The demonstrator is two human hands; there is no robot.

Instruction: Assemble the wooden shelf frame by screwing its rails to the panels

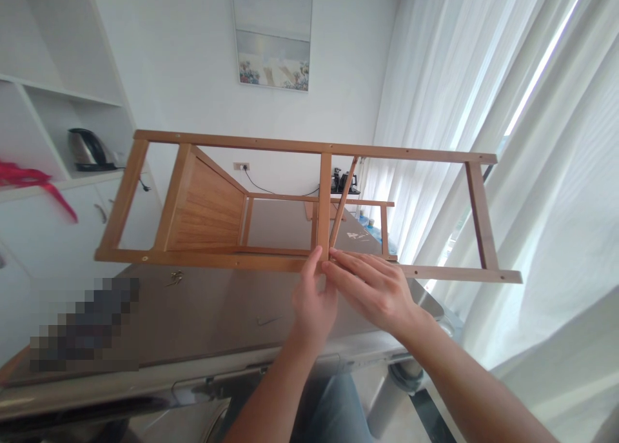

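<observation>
A light-brown wooden frame (193, 258) lies on its side across the table, with rails joined by crossbars. A slatted wooden panel (207, 207) is fitted in its left part. My left hand (314, 307) is closed round the near rail, its thumb against the foot of the middle crossbar (324, 204). My right hand (382, 291) rests on the same rail just right of it, fingers together and tips at the joint. Whatever those fingertips hold, if anything, is hidden. Close by them ends a thin slanting wooden piece (344, 201), which reaches up to the upper rail.
The grey-brown table (217, 320) holds small brass-coloured screws (175, 278), a thin bent metal hex key (269, 320) and small pale pieces (356, 235) behind the frame. White cabinets with a kettle (89, 149) stand left; white curtains (556, 191) hang right.
</observation>
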